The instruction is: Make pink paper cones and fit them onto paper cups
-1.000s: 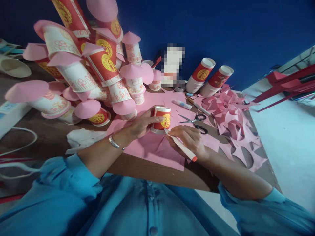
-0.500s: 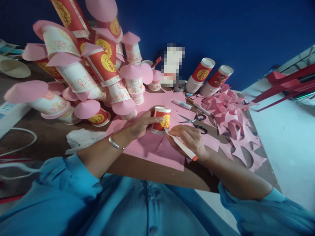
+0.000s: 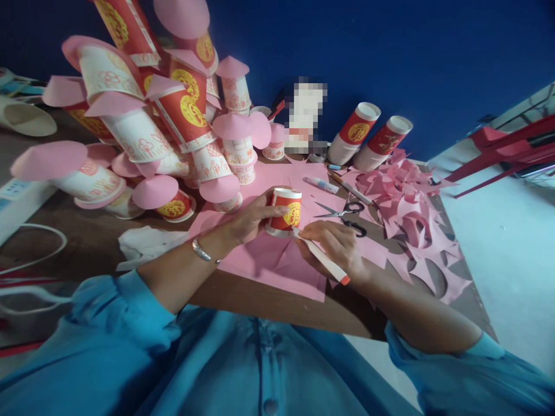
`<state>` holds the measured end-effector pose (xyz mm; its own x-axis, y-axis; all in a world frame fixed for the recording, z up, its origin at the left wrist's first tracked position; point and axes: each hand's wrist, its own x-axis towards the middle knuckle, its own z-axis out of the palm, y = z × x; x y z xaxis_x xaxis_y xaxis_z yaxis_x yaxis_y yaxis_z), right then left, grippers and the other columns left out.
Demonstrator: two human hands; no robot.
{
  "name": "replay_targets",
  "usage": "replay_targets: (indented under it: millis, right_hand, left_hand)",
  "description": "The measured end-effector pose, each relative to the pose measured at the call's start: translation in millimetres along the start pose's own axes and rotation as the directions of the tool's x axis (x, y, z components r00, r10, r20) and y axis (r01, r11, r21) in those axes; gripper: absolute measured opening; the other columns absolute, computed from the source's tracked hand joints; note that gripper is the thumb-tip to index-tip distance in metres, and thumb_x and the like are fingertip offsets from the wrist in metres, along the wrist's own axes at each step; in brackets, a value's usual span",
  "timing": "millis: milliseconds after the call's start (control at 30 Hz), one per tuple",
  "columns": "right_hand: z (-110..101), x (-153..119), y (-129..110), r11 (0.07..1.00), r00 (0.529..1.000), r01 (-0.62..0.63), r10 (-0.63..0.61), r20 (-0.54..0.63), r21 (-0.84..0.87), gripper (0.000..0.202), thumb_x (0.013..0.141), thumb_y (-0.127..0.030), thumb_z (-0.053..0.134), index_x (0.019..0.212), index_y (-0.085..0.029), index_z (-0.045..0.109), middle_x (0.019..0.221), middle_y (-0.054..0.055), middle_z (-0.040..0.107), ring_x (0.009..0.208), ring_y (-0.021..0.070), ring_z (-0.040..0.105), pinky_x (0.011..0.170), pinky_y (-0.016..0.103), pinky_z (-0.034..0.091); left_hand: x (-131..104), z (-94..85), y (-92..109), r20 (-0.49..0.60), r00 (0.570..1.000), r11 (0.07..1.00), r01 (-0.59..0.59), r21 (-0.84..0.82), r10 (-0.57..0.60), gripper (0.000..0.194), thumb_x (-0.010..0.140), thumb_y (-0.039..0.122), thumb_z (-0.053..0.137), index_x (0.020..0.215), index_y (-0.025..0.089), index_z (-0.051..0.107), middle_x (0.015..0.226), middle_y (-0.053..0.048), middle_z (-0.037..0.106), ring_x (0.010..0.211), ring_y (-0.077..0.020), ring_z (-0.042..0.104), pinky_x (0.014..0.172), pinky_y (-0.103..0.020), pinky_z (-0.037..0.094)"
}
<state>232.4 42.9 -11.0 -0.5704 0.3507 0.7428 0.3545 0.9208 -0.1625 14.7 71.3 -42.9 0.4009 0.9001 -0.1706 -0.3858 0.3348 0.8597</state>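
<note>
A red and white paper cup [image 3: 281, 216] with a yellow emblem is held by my left hand [image 3: 254, 218], thumb across its side. My right hand [image 3: 332, 245] grips a white marker [image 3: 323, 259] with an orange-red end. The marker's tip meets the cup's lower edge, or sits very close to it. Pink paper sheets [image 3: 299, 280] lie beneath both hands. Just beyond my right hand are open scissors [image 3: 340, 212] with black handles. A glue stick [image 3: 321, 185] and another marker [image 3: 351, 188] rest farther back.
On the left, paper cups with pink cone tops [image 3: 134, 136] are piled high. Two stacks of paper cups [image 3: 353, 133] lean at the back near the blue wall [image 3: 390, 52]. Pink paper scraps [image 3: 416, 214] spread along the right edge, and a crumpled white piece [image 3: 150, 245] lies left.
The whole view has shifted very slightly. My left hand keeps the cup in place, and the marker tip stays by its lower edge with hardly any visible movement.
</note>
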Motion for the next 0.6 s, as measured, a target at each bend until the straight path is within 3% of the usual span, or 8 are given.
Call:
replay_targets:
  millis: [600]
  right_hand:
    - [-1.1, 0.7, -0.1, 1.000, 1.000, -0.001, 0.001, -0.006, -0.024, 0.015, 0.096, -0.008, 0.065, 0.100, -0.022, 0.059, 0.077, 0.002, 0.075, 0.066, 0.0169, 0.074, 0.060, 0.027, 0.060]
  left_hand:
    - [0.5, -0.6, 0.1, -0.019, 1.000, 0.999, 0.010, -0.051, -0.011, 0.060, 0.073, 0.032, 0.090, 0.127, 0.022, 0.066, 0.119, -0.007, 0.077, 0.100, -0.0211, 0.074, 0.083, -0.030, 0.061]
